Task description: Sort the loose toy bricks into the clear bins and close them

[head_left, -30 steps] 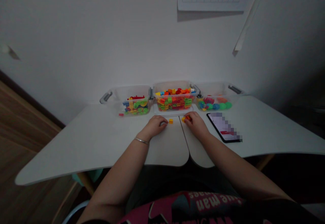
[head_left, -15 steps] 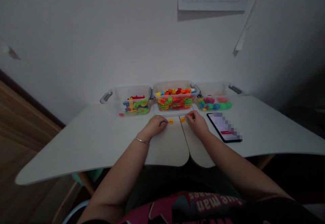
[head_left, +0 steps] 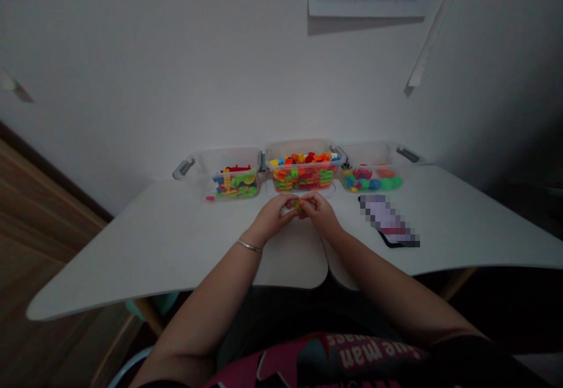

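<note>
My left hand (head_left: 275,217) and my right hand (head_left: 321,214) meet over the middle of the white table, fingertips pinched together around small toy building blocks (head_left: 298,205). Bits of yellow-green and orange show between the fingers; most of the blocks is hidden. Right behind my hands stands a clear plastic bin (head_left: 303,168) full of mixed building blocks in orange, red, green, yellow and blue. A silver bangle circles my left wrist.
To the left, another clear bin (head_left: 204,165) holds colourful pieces, with a small pink piece (head_left: 210,198) near its corner. A third bin (head_left: 367,153) holds round pieces. A phone (head_left: 389,221) lies right of my hands. A seam divides the table (head_left: 145,241).
My right hand has moved left to meet my left hand, bringing an orange piece. The yellow blocks that lay apart on the table no longer show there; my fingers now close around pieces together.
</note>
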`<state>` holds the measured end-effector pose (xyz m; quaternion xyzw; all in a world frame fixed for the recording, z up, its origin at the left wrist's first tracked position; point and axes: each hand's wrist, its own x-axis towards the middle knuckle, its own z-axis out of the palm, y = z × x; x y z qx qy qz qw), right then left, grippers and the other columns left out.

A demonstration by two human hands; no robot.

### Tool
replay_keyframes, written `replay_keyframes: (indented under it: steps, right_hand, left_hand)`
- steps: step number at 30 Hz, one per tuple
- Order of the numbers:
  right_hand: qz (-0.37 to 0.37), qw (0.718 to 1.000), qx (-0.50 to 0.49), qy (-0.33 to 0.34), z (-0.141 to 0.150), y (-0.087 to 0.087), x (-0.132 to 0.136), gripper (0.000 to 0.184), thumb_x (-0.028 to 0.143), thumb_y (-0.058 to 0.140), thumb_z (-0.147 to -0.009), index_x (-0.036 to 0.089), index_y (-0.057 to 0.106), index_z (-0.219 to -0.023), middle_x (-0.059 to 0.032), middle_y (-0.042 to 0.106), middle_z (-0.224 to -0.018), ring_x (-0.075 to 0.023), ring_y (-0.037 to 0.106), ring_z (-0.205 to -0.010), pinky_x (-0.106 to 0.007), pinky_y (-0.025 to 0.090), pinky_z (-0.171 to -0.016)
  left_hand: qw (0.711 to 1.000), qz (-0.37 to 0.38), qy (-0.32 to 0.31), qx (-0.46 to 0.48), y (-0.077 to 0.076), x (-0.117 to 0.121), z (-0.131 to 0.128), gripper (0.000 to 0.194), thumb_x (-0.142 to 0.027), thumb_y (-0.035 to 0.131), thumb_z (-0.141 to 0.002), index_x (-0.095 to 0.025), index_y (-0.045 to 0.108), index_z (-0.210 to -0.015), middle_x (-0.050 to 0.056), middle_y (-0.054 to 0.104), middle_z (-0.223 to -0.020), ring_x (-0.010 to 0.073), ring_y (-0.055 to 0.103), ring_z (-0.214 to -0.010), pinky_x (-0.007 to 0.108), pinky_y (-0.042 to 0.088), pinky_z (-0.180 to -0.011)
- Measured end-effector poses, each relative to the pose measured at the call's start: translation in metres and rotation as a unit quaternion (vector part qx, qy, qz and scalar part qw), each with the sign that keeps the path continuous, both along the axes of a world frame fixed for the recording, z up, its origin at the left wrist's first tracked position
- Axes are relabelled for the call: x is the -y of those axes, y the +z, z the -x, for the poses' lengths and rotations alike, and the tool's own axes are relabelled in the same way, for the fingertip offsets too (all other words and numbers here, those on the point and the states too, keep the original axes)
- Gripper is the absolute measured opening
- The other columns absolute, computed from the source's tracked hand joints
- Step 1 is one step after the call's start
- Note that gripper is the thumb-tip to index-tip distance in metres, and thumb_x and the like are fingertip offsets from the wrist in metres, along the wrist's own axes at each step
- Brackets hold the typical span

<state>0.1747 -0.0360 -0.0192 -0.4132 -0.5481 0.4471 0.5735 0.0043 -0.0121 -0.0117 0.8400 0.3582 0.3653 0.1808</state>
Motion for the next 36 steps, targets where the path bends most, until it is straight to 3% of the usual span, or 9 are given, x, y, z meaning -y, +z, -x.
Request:
replay_keyframes:
  steps: [5,12,17,21,24,26,29,36]
  right_hand:
    - [0.049,0.996,-0.058,0.037,0.01,-0.006,-0.003,0.044,0.058,0.076,-0.065,0.021,0.057,-0.081,0.0022,0.067,-0.071,-0.0131,0.066,-0.063,-0.031,0.059,-0.064]
    - [0.039,0.997,-0.018,0.068,0.002,-0.011,-0.002,0.045,0.048,0.083,-0.059,0.023,0.059,-0.087,-0.0001,0.069,-0.079,-0.0159,0.067,-0.069,-0.033,0.056,-0.069]
    - [-0.003,1.0,0.023,0.012,0.0,-0.012,-0.004,0.038,0.045,0.078,-0.063,0.023,0.057,-0.086,0.0007,0.065,-0.077,-0.0149,0.063,-0.068,-0.03,0.052,-0.066]
    - [-0.069,0.994,0.026,-0.084,-0.011,0.002,-0.008,0.035,0.043,0.07,-0.071,0.023,0.058,-0.098,-0.0006,0.065,-0.084,-0.0146,0.061,-0.065,-0.03,0.051,-0.062]
    - [-0.145,0.97,0.094,-0.17,-0.026,0.023,-0.014,0.032,0.04,0.065,-0.078,0.023,0.062,-0.105,-0.0035,0.066,-0.09,-0.0171,0.061,-0.071,-0.032,0.052,-0.066]
    - [-0.197,0.948,0.136,-0.211,-0.037,0.038,-0.021,0.03,0.038,0.062,-0.08,0.023,0.063,-0.107,-0.0071,0.068,-0.104,-0.0203,0.063,-0.084,-0.035,0.054,-0.073]
    - [-0.238,0.911,0.2,-0.27,-0.049,0.056,-0.036,0.029,0.035,0.06,-0.083,0.022,0.061,-0.109,-0.0097,0.068,-0.11,-0.0241,0.063,-0.096,-0.04,0.053,-0.082]
    - [-0.229,0.848,0.365,-0.307,-0.054,0.066,-0.064,0.029,0.029,0.055,-0.086,0.019,0.068,-0.109,-0.0122,0.07,-0.109,-0.0284,0.06,-0.104,-0.046,0.046,-0.096]
  left_hand:
    - [1.0,0.0,0.009,-0.021,0.003,0.001,0.0,0.021,-0.022,0.065,-0.086,-0.018,0.066,-0.107,0.007,0.07,-0.105,0.0207,0.064,-0.097,0.035,0.051,-0.089]
    - [0.999,0.006,0.019,-0.034,0.001,0.0,0.005,0.017,-0.02,0.066,-0.083,-0.019,0.068,-0.099,0.005,0.07,-0.095,0.018,0.064,-0.086,0.03,0.051,-0.078]
    - [0.999,0.001,0.02,-0.05,0.002,0.001,0.007,0.015,-0.026,0.068,-0.083,-0.019,0.068,-0.096,0.003,0.069,-0.09,0.016,0.061,-0.078,0.027,0.049,-0.071]
    - [0.998,0.003,0.015,-0.054,0.003,0.002,0.006,0.014,-0.025,0.067,-0.084,-0.018,0.067,-0.095,0.004,0.069,-0.09,0.0159,0.061,-0.078,0.027,0.049,-0.071]
    - [0.999,0.001,0.021,-0.049,0.002,0.002,0.005,0.015,-0.023,0.066,-0.084,-0.018,0.066,-0.098,0.004,0.069,-0.093,0.0163,0.061,-0.08,0.028,0.049,-0.073]
    - [0.999,0.0,0.02,-0.047,0.001,0.0,0.005,0.015,-0.023,0.065,-0.084,-0.018,0.066,-0.098,0.004,0.069,-0.093,0.0164,0.061,-0.081,0.028,0.049,-0.073]
    - [0.998,0.0,0.011,-0.055,-0.002,-0.002,0.006,0.015,-0.021,0.064,-0.084,-0.018,0.065,-0.099,0.004,0.069,-0.092,0.0164,0.06,-0.08,0.028,0.048,-0.074]
    - [0.994,-0.009,0.009,-0.113,-0.007,-0.007,0.008,0.017,-0.014,0.063,-0.079,-0.017,0.064,-0.096,0.005,0.068,-0.089,0.0177,0.059,-0.078,0.03,0.048,-0.074]
